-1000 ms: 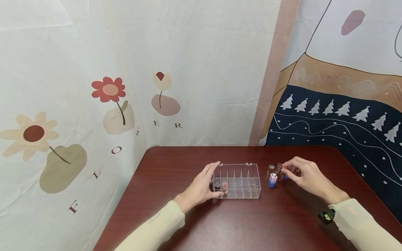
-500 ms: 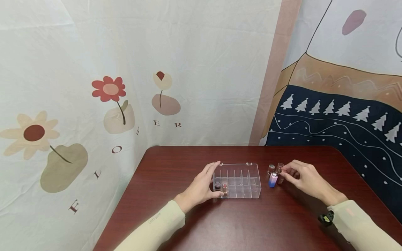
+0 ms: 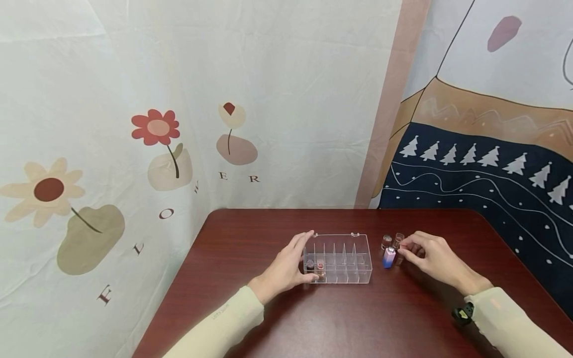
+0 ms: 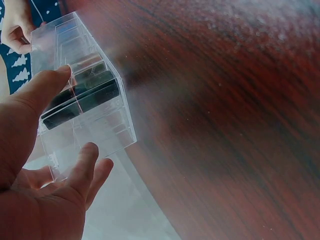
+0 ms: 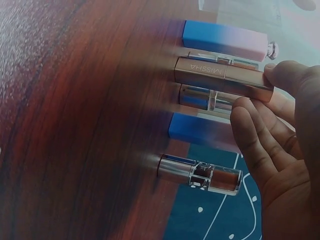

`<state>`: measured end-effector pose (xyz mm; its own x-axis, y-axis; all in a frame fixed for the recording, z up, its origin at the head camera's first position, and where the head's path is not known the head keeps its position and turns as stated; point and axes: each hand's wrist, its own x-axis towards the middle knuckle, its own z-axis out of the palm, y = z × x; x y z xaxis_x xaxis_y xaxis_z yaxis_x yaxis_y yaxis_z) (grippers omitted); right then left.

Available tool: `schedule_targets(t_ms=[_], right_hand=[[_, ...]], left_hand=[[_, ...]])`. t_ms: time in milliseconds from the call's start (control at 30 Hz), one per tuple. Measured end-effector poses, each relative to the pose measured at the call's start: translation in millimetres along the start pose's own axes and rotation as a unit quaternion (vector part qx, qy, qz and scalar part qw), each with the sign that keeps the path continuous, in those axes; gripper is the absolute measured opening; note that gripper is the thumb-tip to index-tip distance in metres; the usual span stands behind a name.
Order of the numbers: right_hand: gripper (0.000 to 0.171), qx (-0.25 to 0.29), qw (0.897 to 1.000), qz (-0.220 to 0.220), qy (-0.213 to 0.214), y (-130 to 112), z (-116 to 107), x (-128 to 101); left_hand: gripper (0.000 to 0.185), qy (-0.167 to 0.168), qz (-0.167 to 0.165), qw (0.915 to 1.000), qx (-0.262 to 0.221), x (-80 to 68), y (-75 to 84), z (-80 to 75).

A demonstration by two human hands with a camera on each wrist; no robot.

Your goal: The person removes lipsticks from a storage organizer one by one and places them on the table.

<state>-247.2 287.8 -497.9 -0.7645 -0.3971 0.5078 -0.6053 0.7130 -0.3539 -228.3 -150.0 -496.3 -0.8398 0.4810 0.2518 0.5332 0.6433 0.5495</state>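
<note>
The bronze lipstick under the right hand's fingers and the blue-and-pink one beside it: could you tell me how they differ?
The bronze lipstick is metallic and bears lettering; the blue-and-pink lipstick is matte, plain and fades from blue to pink. The right hand touches the bronze one at its top, while the blue-and-pink one stands free. Both are square-sided and upright on the table.

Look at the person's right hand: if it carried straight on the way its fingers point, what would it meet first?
The right hand points left toward the lipsticks. Its fingertips already touch the bronze square lipstick; beyond that, probably the blue-pink lipstick, then the clear organizer box, though depth is unclear.
</note>
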Motion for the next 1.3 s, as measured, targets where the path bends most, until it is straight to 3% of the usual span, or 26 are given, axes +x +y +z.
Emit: schedule_targets(t_ms=[833,1133,1300], right_hand=[[0.025,-0.007,1.000,-0.009,0.018,0.4,-3.0,0.7],[0.028,-0.016,0.998,-0.029,0.047,-2.9,-8.4,1.0],[0.029,-0.025,0.998,-0.016,0.048,-8.3,-12.0,2.2]], left_hand=[[0.116,0.002,0.003,1.0000,0.006,-0.6,-0.7,-1.8],[0.117,-0.002,0.001,1.0000,0.007,-1.1,-0.5,0.0],[0.118,-0.001,0.002,0.9999,0.010,-0.3,-0.5,0.2]])
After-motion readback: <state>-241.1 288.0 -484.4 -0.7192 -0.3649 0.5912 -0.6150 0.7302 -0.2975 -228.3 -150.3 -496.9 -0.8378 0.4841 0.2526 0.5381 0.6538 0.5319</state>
